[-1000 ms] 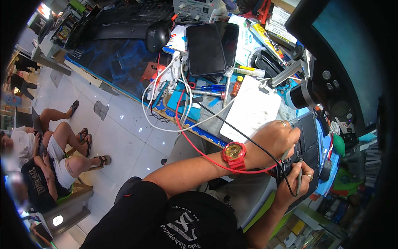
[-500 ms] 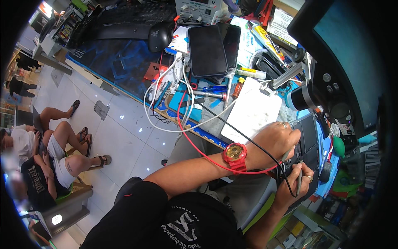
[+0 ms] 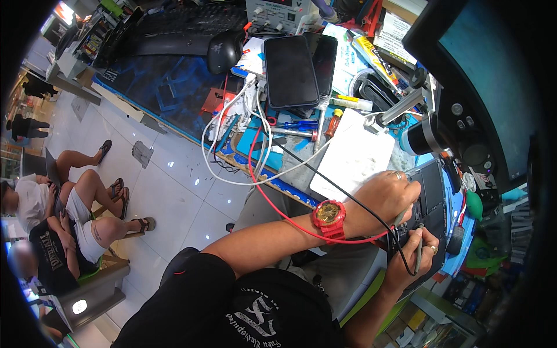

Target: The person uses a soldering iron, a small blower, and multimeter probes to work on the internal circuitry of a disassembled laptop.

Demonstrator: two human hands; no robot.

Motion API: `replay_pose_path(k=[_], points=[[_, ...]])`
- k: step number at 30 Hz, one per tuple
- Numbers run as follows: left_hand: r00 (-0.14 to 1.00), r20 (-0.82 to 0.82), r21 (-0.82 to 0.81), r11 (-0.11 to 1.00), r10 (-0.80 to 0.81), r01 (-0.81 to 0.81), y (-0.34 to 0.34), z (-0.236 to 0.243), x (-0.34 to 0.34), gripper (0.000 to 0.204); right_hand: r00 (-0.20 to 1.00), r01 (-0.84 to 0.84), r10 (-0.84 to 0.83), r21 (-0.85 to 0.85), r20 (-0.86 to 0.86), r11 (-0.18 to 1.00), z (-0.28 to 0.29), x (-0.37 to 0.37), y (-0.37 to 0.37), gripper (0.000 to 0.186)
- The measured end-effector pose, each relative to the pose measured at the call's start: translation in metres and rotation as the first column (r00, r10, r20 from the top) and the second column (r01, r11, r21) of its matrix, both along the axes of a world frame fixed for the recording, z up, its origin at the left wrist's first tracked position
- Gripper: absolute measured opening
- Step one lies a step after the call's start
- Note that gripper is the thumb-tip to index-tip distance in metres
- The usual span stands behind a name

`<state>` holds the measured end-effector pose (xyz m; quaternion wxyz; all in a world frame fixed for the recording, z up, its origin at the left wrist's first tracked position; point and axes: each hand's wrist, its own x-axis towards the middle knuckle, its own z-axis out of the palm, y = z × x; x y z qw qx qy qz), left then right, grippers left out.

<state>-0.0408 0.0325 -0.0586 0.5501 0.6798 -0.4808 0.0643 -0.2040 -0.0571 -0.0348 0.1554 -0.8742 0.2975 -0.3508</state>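
At the right, both of my hands are over a dark flat device (image 3: 431,194) that looks like a laptop body. My left hand (image 3: 383,200) has its fingers closed round a thin test probe (image 3: 399,218), with a red lead (image 3: 278,211) running to it. Just below, my right hand (image 3: 406,269) pinches a second probe (image 3: 419,255), joined to a black lead (image 3: 348,196). Both probes slant toward the device; my fingers hide whether their tips touch it. A red watch (image 3: 329,214) is on my left wrist.
A white pad (image 3: 354,156) lies beside the device. Farther back are phones (image 3: 291,71), screwdrivers (image 3: 333,123), a looped white cable (image 3: 204,145) and a power supply (image 3: 278,16). A monitor (image 3: 487,75) stands at right. Seated people (image 3: 64,232) are beyond the table at left.
My hands and both probes stay in the same place. At the far left, the people in the background have shifted slightly.
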Motion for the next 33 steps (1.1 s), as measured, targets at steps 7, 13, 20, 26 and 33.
replay_pose_path(k=[7, 13, 20, 26, 33], points=[[1.0, -0.002, 0.003, 1.0, -0.01, 0.01, 0.0009, 0.0009, -0.0001, 0.021, 1.0, -0.016, 0.017, -0.022, 0.006, 1.0, -0.0016, -0.0004, -0.0013, 0.016], [1.0, -0.016, 0.009, 1.0, -0.013, 0.013, 0.0015, 0.0017, -0.0001, 0.021, 1.0, 0.0, 0.0, -0.023, -0.001, 1.0, -0.001, 0.0001, -0.0008, 0.017], [1.0, -0.018, 0.015, 1.0, -0.014, 0.015, 0.0025, 0.0032, 0.0002, 0.02, 1.0, -0.012, 0.012, -0.024, 0.003, 1.0, -0.0021, -0.0005, -0.0019, 0.017], [1.0, -0.009, 0.009, 1.0, -0.012, 0.012, 0.0014, 0.0027, 0.0004, 0.02, 1.0, -0.016, 0.016, -0.02, 0.006, 1.0, -0.001, 0.0004, -0.0016, 0.017], [1.0, -0.007, 0.001, 1.0, -0.01, 0.01, 0.0023, 0.003, 0.0002, 0.02, 1.0, -0.017, 0.017, -0.024, 0.0, 1.0, -0.0031, -0.0018, -0.0036, 0.016]])
